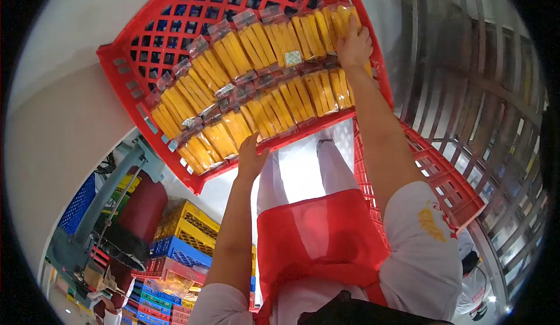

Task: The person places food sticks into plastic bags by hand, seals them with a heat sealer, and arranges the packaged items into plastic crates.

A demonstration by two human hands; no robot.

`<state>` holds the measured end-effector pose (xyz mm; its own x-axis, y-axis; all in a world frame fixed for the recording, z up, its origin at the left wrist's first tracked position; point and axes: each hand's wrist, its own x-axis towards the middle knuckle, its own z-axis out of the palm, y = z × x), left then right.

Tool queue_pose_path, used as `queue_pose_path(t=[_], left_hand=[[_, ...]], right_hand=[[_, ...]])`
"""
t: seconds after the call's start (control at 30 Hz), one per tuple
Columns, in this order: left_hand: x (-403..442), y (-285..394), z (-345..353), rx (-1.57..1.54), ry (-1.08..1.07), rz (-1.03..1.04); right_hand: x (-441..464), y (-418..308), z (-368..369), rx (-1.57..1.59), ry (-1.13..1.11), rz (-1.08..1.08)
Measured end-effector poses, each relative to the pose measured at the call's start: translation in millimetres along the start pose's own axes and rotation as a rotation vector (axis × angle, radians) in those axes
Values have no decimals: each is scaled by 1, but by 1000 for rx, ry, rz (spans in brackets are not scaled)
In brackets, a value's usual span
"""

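A red plastic crate [111,57] holds two rows of clear plastic bags packed with yellow stick-shaped food. My right hand [354,45] is at the right end of the far row, its fingers closed around the last bag [344,16] there. At the crate's near rim, my left hand [252,157] rests with thumb and fingers apart, the fingertips against a bag [236,127] in the near row. Small white labels show on some bags, such as the one with a label [293,57] in the far row.
Below and to the right is another red crate [449,191]. A metal slatted gate [466,74] stands on the right. At lower left are a grey-green machine [76,249] and stacked yellow, blue and red crates [181,252]. Part of another person [473,284] shows at lower right.
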<state>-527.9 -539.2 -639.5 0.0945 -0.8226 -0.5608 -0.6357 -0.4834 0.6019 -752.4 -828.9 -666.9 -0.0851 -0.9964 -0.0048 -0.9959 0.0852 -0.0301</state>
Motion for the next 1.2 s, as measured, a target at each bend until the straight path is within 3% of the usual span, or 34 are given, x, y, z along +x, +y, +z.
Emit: queue_pose_path(t=[0.07, 0.2, 0.23, 0.3, 0.37, 0.5, 0.57, 0.63, 0.77, 0.9, 0.97, 1.07, 1.2], left_hand=[[-2, -6, 3, 5, 23, 6], [38, 1, -4, -41, 145, 43], [58, 4, -8, -52, 199, 89], [106, 11, -22, 116, 322, 407], [143, 31, -26, -170, 201, 136], [209, 60, -23, -28, 305, 176], [240, 62, -16, 15, 363, 217], [258, 62, -18, 300, 446, 375], [273, 80, -25, 460, 339, 448], [302, 75, -13, 448, 396, 483], [303, 81, -13, 652, 239, 341], [317, 71, -16, 600, 60, 269], [283, 96, -32, 736, 56, 271]], right_hand=[[12, 10, -1, 213, -137, -25], [22, 38, 22, 494, -169, -177], [22, 41, 24, 488, -173, -175], [23, 46, 27, 568, -147, -254], [15, 40, 16, 496, -61, -223], [-1, 26, 24, 282, 131, -146], [3, 25, 30, 284, 74, -98], [6, 22, 37, 290, 10, -51], [11, 15, 44, 156, -89, -18], [14, 15, 40, 152, -204, 18], [19, 20, 36, 166, -227, 0], [17, 30, 37, 234, -240, -50], [15, 41, 46, 370, -225, -85]])
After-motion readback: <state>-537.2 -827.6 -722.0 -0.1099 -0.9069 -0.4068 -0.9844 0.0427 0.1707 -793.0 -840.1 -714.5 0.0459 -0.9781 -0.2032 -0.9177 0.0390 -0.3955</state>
